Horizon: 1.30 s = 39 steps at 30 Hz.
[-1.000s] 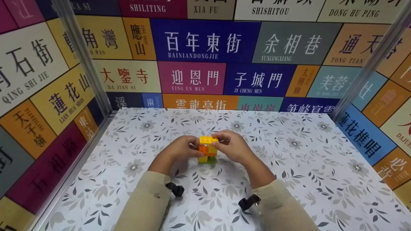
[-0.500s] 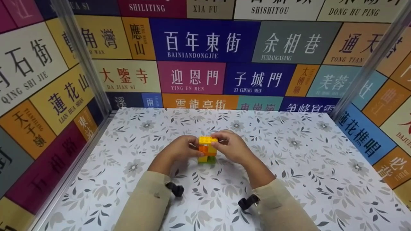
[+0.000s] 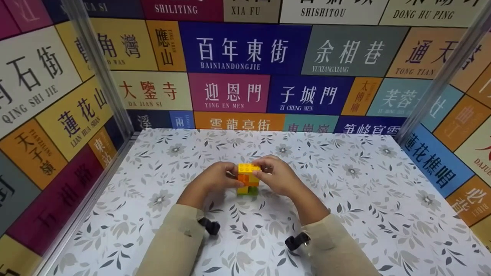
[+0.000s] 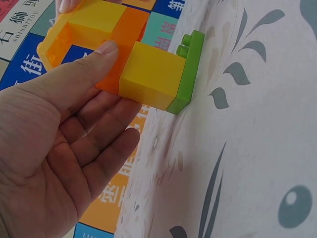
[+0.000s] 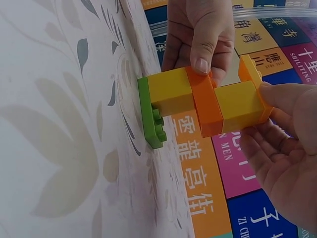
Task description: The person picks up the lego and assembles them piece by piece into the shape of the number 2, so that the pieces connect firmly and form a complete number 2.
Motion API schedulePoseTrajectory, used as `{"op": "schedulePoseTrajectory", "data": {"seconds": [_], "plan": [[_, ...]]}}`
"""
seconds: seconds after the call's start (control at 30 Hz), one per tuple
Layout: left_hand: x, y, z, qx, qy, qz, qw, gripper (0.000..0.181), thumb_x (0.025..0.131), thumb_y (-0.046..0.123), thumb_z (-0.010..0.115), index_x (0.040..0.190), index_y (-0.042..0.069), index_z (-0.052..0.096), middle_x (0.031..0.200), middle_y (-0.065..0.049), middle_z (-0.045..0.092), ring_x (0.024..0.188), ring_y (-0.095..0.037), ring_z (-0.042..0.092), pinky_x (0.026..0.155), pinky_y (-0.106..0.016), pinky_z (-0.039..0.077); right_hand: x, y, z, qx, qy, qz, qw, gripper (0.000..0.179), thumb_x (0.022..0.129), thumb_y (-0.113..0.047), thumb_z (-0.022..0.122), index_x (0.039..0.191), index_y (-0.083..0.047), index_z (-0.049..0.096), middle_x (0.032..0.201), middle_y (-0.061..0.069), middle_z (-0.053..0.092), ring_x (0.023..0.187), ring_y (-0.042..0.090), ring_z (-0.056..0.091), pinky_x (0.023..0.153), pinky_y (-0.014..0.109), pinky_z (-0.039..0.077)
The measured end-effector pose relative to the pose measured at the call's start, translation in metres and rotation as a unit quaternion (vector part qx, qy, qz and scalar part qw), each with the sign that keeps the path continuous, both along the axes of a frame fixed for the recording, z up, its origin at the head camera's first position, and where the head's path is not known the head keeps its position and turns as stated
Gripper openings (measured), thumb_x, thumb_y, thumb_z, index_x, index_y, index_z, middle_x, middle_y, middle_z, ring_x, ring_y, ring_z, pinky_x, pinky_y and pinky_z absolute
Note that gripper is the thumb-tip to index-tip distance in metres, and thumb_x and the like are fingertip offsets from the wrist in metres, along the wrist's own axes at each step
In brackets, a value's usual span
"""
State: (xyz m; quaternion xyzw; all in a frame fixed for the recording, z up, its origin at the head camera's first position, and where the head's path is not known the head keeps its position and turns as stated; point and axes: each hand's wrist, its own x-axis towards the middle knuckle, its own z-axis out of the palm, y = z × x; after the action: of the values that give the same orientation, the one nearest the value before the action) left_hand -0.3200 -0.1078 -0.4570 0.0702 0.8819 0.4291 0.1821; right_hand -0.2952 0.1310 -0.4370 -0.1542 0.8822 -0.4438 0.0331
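Note:
A small tower of toy building bricks stands upright on the table between the hands. At its foot is a thin green plate [image 4: 188,74] with bare studs on one side. Above it come a lower yellow brick [image 4: 152,74], an orange brick [image 5: 204,104] and an upper yellow brick [image 5: 240,105]. A thin yellow plate [image 3: 246,168] caps the tower, leaving a gap beneath one end. My left hand [image 3: 218,177] pinches the orange brick from the left, thumb [image 4: 106,48] on its face. From the right, my right hand [image 3: 279,176] pinches the top yellow plate. Its far fingertips are partly hidden.
The table [image 3: 337,237] has a white cover with grey leaves and flowers. Panels with coloured street-name signs [image 3: 245,48] stand behind it and on both sides, framed by metal posts [image 3: 433,76]. Dark straps [image 3: 297,241] hang at both cuffs.

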Motion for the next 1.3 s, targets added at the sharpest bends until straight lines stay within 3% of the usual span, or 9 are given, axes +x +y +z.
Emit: {"op": "schedulePoseTrajectory", "data": {"seconds": [0.3, 0.6, 0.83, 1.07, 1.2, 1.3], "plan": [[0.000, -0.001, 0.000, 0.000, 0.001, 0.003, 1.0000, 0.024, 0.085, 0.032, 0.093, 0.102, 0.027, 0.076, 0.117, 0.009, 0.075, 0.118, -0.021, 0.065, 0.120, -0.050, 0.046, 0.000, 0.000, 0.002, 0.023, -0.002, -0.006, 0.9997, 0.029, 0.103, -0.024, 0.073, 0.132, -0.022, 0.074, 0.131, -0.002, 0.068, 0.120, 0.021, 0.067, 0.112, 0.043, 0.056], [-0.001, -0.002, -0.002, -0.002, 0.012, -0.008, 0.9999, 0.027, 0.084, 0.035, 0.093, 0.104, 0.028, 0.077, 0.113, 0.009, 0.076, 0.115, -0.019, 0.067, 0.118, -0.049, 0.048, -0.003, 0.006, -0.006, -0.043, -0.004, 0.004, 0.9990, 0.039, 0.100, -0.024, 0.078, 0.138, -0.018, 0.071, 0.134, 0.004, 0.070, 0.120, 0.022, 0.069, 0.114, 0.046, 0.055], [-0.002, -0.004, -0.004, 0.002, 0.020, -0.014, 0.9997, 0.029, 0.082, 0.037, 0.095, 0.104, 0.028, 0.077, 0.115, 0.009, 0.077, 0.119, -0.019, 0.068, 0.122, -0.052, 0.044, -0.009, 0.014, -0.015, -0.069, -0.047, 0.003, 0.9965, 0.048, 0.093, -0.023, 0.086, 0.137, -0.014, 0.070, 0.126, 0.006, 0.076, 0.115, 0.023, 0.072, 0.106, 0.041, 0.059], [-0.004, -0.006, -0.010, 0.016, 0.039, -0.042, 0.9982, 0.029, 0.084, 0.033, 0.093, 0.106, 0.025, 0.076, 0.118, 0.008, 0.077, 0.119, -0.019, 0.070, 0.118, -0.048, 0.050, -0.011, 0.015, -0.026, -0.074, -0.093, 0.026, 0.9925, 0.044, 0.089, -0.009, 0.085, 0.131, -0.007, 0.072, 0.118, 0.010, 0.078, 0.105, 0.021, 0.074, 0.091, 0.031, 0.062], [-0.005, -0.007, -0.011, 0.023, 0.035, -0.045, 0.9981, 0.028, 0.085, 0.028, 0.091, 0.108, 0.024, 0.075, 0.119, 0.006, 0.076, 0.120, -0.019, 0.070, 0.118, -0.048, 0.049, -0.012, 0.015, -0.029, -0.076, -0.091, 0.028, 0.9925, 0.042, 0.090, -0.009, 0.084, 0.130, -0.007, 0.073, 0.120, 0.010, 0.079, 0.105, 0.021, 0.074, 0.090, 0.030, 0.063], [-0.006, -0.006, -0.012, 0.037, 0.028, -0.038, 0.9982, 0.027, 0.088, 0.026, 0.087, 0.111, 0.025, 0.074, 0.122, 0.005, 0.074, 0.120, -0.020, 0.069, 0.115, -0.048, 0.051, -0.013, 0.014, -0.030, -0.077, -0.102, 0.008, 0.9918, 0.041, 0.090, -0.011, 0.084, 0.130, -0.010, 0.073, 0.120, 0.007, 0.079, 0.107, 0.021, 0.074, 0.092, 0.032, 0.063]]}}
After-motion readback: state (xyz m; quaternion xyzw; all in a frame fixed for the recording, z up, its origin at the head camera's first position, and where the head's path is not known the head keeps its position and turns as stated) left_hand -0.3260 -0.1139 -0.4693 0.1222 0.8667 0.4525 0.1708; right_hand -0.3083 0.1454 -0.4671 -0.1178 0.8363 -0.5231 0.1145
